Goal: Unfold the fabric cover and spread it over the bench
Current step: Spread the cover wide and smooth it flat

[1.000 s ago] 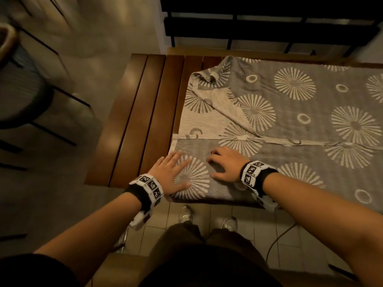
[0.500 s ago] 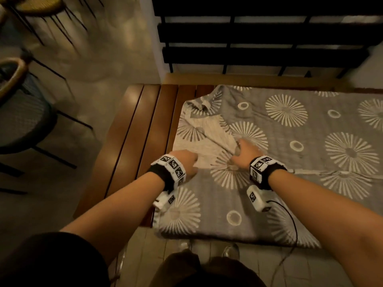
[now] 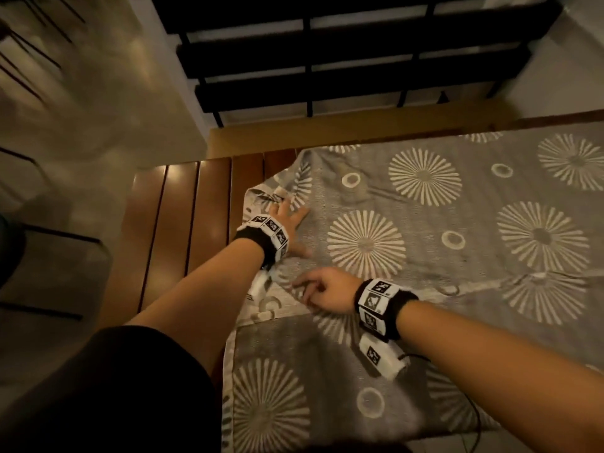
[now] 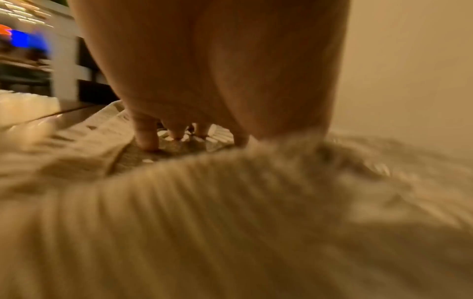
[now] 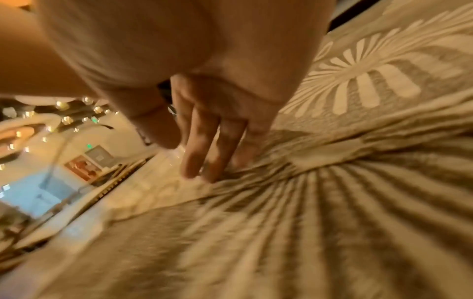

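Note:
The grey fabric cover [image 3: 425, 256] with pale sunburst prints lies over most of the wooden slat bench [image 3: 183, 230]. Its left end is still folded, with the pale underside showing near the far corner [image 3: 261, 197] and along a fold [image 3: 264, 305]. My left hand [image 3: 289, 217] rests flat with spread fingers on the cover beside the crumpled far-left corner. In the left wrist view its fingertips [image 4: 148, 141] press down on the cloth. My right hand [image 3: 313, 287] lies nearer, its fingers [image 5: 202, 161] stretched onto the fold line and holding nothing.
Bare slats run along the bench's left end. A black slatted rail [image 3: 343, 70] stands behind the bench against the wall. Dark chair legs [image 3: 49, 233] stand on the floor at left. A thin cable [image 3: 470, 407] hangs from my right wrist.
Both hands let go of the folded flap. My left hand reached away to the far-left corner and flattened; my right hand drew back toward me onto the fold. Less pale underside shows.

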